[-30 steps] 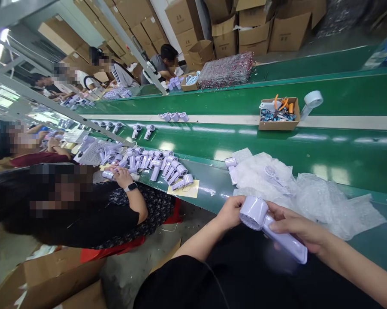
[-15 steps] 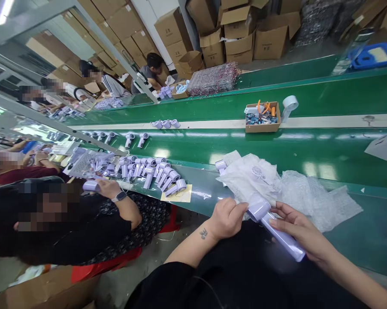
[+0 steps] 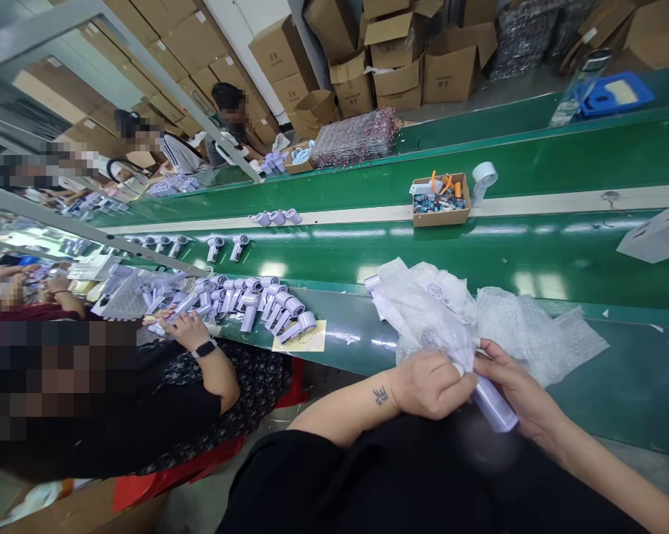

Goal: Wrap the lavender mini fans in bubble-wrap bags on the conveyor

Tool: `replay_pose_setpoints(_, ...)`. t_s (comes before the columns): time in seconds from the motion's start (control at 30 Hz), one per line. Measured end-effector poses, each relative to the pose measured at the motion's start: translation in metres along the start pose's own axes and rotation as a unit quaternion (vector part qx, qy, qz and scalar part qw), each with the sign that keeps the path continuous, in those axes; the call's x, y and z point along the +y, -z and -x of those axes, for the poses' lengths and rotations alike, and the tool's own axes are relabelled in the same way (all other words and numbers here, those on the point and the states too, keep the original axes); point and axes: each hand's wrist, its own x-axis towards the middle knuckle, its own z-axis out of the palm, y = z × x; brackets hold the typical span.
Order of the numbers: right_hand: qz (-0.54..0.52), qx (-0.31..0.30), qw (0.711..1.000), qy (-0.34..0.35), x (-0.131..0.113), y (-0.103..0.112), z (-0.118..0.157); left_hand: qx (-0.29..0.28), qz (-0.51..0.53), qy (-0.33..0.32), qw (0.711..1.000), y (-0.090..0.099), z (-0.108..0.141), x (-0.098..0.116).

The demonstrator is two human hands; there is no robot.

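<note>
A purple handheld device (image 3: 495,404) is held near the bench edge, its handle angled down to the right and its head covered by a white foam bag (image 3: 443,311). My left hand (image 3: 434,384) is closed, pinching the bag's gathered edge where it meets the handle. On the other side, my right hand (image 3: 515,382) has its fingers and thumb around the device and bag edge. Behind them, another purple device (image 3: 373,283) pokes out at the bag's left. More translucent wrapping (image 3: 535,334) lies to the right.
Many purple devices (image 3: 249,311) are piled at the left beside a yellow sheet (image 3: 312,337). A co-worker's hand (image 3: 190,331) reaches into the pile. Beyond the green conveyor (image 3: 334,256) stand a small parts box (image 3: 440,217) and a tape roll (image 3: 484,175).
The bag now covers the device's head, which was bare before. My left hand has moved right and closed on the bag's edge. The co-worker's hand has moved to the pile.
</note>
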Motion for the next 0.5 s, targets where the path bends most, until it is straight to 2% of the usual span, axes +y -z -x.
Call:
replay_pose_setpoints(0.03, -0.02, 0.013, 1.0, 0.005, -0.002, 0.0, -0.001, -0.024, 0.022, 0.017, 0.999, -0.003, -0.003, 0.0)
replay_pose_setpoints(0.07, -0.031, 0.034, 0.999, 0.01, -0.005, 0.0, -0.002, -0.038, 0.042, 0.068, 0.996, -0.005, -0.007, 0.001)
replay_pose_setpoints(0.1, -0.034, 0.059, 0.998, 0.013, -0.007, 0.001, -0.002, -0.039, 0.064, 0.142, 0.987, -0.006, -0.011, 0.001)
replay_pose_setpoints(0.17, -0.022, 0.089, 0.996, 0.01, -0.01, 0.003, -0.001, -0.024, 0.138, 0.281, 0.949, -0.008, -0.021, 0.002)
replay_pose_setpoints(0.27, 0.015, 0.076, 0.997, -0.015, -0.014, 0.008, 0.003, -0.039, 0.317, 0.374, 0.87, -0.006, -0.042, 0.004)
replay_pose_setpoints(0.37, 0.139, 0.069, 0.988, -0.01, -0.02, 0.023, 0.012, -0.054, 0.452, 0.475, 0.753, -0.002, -0.067, 0.005)
replay_pose_setpoints(0.43, 0.274, 0.082, 0.957, 0.043, -0.028, 0.035, 0.026, -0.074, 0.523, 0.503, 0.684, 0.001, -0.083, 0.007)
replay_pose_setpoints(0.5, 0.388, 0.105, 0.909, 0.113, -0.037, 0.047, 0.046, -0.109, 0.58, 0.476, 0.652, 0.003, -0.098, 0.009)
